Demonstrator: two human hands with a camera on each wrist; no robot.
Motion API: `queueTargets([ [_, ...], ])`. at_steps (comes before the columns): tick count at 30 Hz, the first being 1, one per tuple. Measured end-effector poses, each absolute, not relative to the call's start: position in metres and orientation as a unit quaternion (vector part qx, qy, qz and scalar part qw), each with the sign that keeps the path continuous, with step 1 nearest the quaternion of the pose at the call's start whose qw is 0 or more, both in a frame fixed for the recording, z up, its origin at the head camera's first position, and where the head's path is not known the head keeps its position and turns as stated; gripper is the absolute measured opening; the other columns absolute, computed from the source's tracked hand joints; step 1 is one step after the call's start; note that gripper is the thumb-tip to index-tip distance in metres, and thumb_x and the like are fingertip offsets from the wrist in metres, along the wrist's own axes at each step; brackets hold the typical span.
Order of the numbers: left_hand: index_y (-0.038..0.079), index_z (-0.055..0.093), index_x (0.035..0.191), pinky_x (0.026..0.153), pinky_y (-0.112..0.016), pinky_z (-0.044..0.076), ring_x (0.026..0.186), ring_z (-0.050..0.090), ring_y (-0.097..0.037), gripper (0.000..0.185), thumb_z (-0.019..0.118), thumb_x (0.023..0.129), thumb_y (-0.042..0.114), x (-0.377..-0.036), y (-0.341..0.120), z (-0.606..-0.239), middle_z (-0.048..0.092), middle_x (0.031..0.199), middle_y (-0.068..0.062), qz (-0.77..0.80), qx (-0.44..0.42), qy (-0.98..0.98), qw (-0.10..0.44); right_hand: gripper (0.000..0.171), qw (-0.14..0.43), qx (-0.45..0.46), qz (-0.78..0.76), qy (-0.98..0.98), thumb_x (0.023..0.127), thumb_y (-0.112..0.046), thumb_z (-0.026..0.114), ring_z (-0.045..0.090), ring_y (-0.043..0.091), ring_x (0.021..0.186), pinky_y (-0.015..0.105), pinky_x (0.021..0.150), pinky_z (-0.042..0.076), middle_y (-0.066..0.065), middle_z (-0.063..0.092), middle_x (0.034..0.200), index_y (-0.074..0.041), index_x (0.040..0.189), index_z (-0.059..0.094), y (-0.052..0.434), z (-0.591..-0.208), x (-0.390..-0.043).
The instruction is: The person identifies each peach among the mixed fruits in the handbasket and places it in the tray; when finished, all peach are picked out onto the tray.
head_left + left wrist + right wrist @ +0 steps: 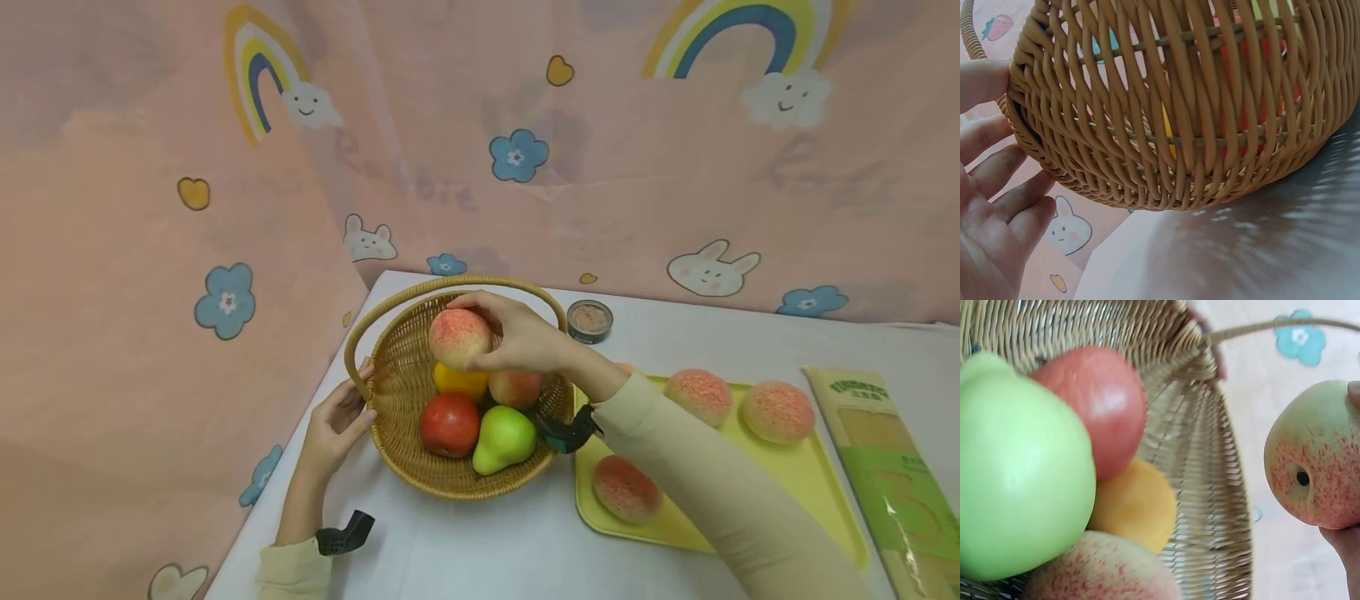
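My right hand (522, 337) holds a pink-speckled peach (459, 336) over the back part of a wicker basket (401, 354), thumb on one side and fingers on the other. In the right wrist view that peach (1316, 456) shows above the rim level, apart from the other fruit. Inside the basket lie a red apple (448, 425), a green pear (504, 440), a yellow fruit (460, 382) and another peach (515, 388). My left hand (333, 425) grips the basket's left rim near the handle's foot; in the left wrist view its fingers (1013, 169) bend against the woven edge.
A yellow tray (780, 492) stands right of the basket, partly under my right forearm, with several peaches (777, 412) on it. Beyond it lies a green-and-tan packet (885, 467). A small round glass dish (589, 322) stands behind the basket. Patterned pink cloth (450, 125) hangs behind the table.
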State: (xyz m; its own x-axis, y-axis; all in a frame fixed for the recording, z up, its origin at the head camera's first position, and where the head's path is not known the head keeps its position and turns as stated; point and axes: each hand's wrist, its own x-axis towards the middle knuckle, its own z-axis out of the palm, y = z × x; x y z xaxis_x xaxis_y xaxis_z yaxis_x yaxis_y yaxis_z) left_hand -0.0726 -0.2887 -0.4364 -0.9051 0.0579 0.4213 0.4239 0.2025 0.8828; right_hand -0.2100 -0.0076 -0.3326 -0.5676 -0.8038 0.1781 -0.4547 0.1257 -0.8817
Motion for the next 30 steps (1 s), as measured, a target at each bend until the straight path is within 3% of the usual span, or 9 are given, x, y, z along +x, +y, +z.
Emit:
queueTargets([
  [9,-0.014,0.039,0.136,0.108,-0.02,0.037,0.134,0.042,-0.011,0.053,0.052,0.084,-0.016,-0.076,-0.287,-0.439,0.035,0.144,-0.033,-0.609,-0.175,-0.756,0.163,0.071,0.182,-0.48,-0.559,0.652,0.078,-0.001,0.073,0.05,0.019,0.124,0.034,0.098,0.05,0.005,0.045,0.14,-0.01,0.14,0.039,0.036,-0.322,-0.174],
  [16,-0.014,0.04,0.135,0.109,-0.02,0.035,0.136,0.039,-0.011,0.054,0.05,0.083,-0.019,-0.072,-0.288,-0.437,0.029,0.147,-0.033,-0.618,-0.174,-0.75,0.162,0.076,0.099,-0.474,-0.554,0.677,0.073,0.006,0.076,0.044,0.014,0.129,0.025,0.11,0.037,0.01,0.043,0.144,-0.005,0.139,0.04,0.087,-0.333,-0.151],
  [26,-0.014,0.04,0.135,0.108,-0.02,0.036,0.137,0.039,-0.012,0.054,0.051,0.083,-0.018,-0.07,-0.29,-0.436,0.03,0.147,-0.031,-0.615,-0.177,-0.75,0.165,0.08,0.035,-0.444,-0.619,0.647,0.067,0.026,0.066,0.039,0.017,0.135,0.017,0.11,0.034,0.02,0.039,0.144,0.016,0.137,0.029,0.158,-0.378,-0.125],
  [30,-0.013,0.041,0.135,0.108,-0.02,0.036,0.136,0.04,-0.011,0.054,0.052,0.083,-0.018,-0.073,-0.289,-0.436,0.032,0.147,-0.03,-0.612,-0.171,-0.755,0.163,0.083,0.026,-0.394,-0.641,0.658,0.065,0.03,0.062,0.037,0.014,0.136,0.014,0.109,0.033,0.018,0.038,0.145,0.018,0.138,0.025,0.183,-0.397,-0.111],
])
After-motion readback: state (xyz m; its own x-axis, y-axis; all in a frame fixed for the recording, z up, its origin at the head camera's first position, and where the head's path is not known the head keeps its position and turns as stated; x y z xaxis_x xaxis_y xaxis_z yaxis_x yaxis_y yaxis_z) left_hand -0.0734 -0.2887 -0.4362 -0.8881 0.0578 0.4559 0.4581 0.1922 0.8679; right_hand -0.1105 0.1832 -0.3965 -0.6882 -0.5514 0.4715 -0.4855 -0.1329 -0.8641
